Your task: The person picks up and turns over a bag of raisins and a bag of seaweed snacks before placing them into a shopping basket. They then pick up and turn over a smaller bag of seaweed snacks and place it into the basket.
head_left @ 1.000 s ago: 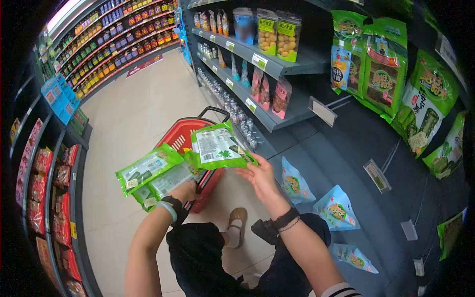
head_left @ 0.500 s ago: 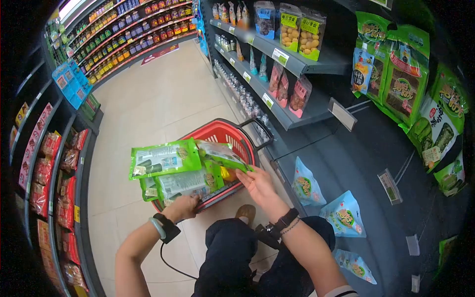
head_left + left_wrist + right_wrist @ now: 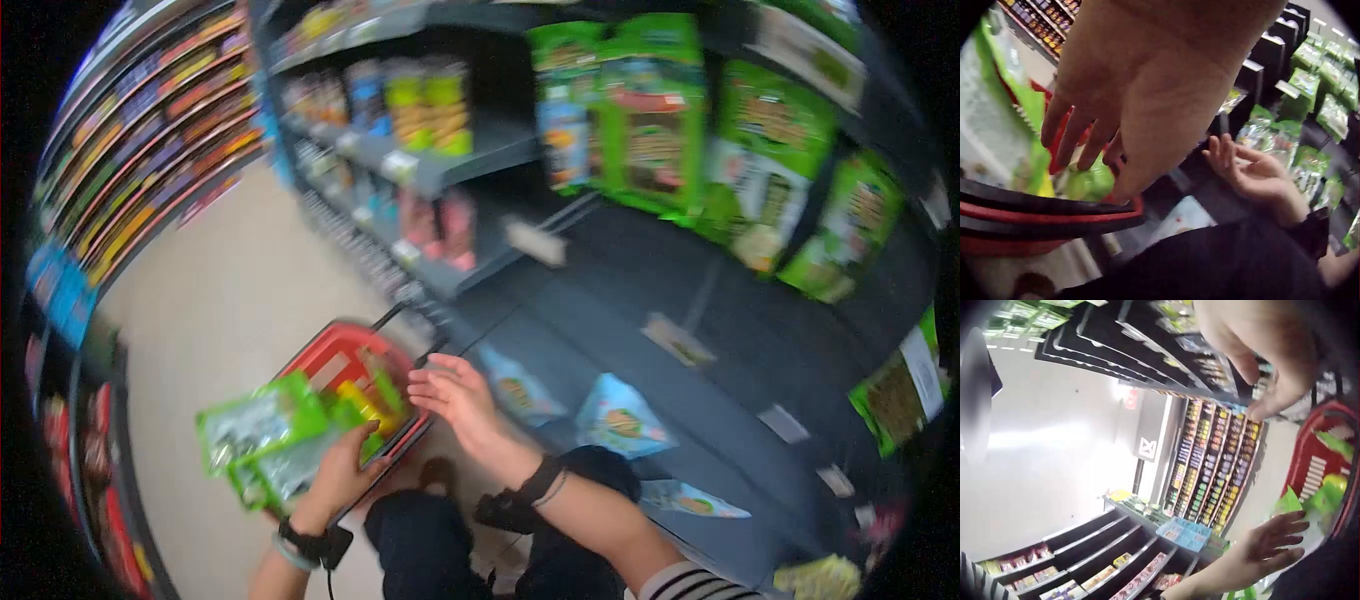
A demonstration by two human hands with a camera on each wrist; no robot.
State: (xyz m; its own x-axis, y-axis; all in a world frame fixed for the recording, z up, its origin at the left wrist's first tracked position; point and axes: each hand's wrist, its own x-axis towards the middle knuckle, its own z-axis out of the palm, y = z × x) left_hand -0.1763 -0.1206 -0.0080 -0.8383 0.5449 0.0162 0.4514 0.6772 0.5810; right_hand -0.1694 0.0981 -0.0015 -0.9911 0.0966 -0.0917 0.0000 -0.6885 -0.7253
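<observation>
A red shopping basket (image 3: 322,352) with a black rim stands on the floor in front of the person. Green-edged snack bags (image 3: 258,420) lie across its left side, overlapping each other. Inside show a yellow item (image 3: 362,402) and more green packaging (image 3: 1088,182). The left hand (image 3: 345,468) is over the near rim beside the bags; its fingers (image 3: 1285,540) stretch loosely over the green packaging. Off the basket's right side, the right hand (image 3: 455,402) hangs in the air with relaxed fingers and holds nothing. Motion blurs the head view.
Green snack bags (image 3: 655,120) hang on hooks at the right. Pale blue triangular bags (image 3: 622,415) sit on the low dark shelf near the right knee. Grey shelves (image 3: 440,170) with pouches stand ahead, and a left-hand shelf (image 3: 105,450) borders the aisle floor (image 3: 215,300).
The right hand has let go of a green snack bag at the basket and drawn back to the right. The left hand has loosened from the near rim. The head view has swung right.
</observation>
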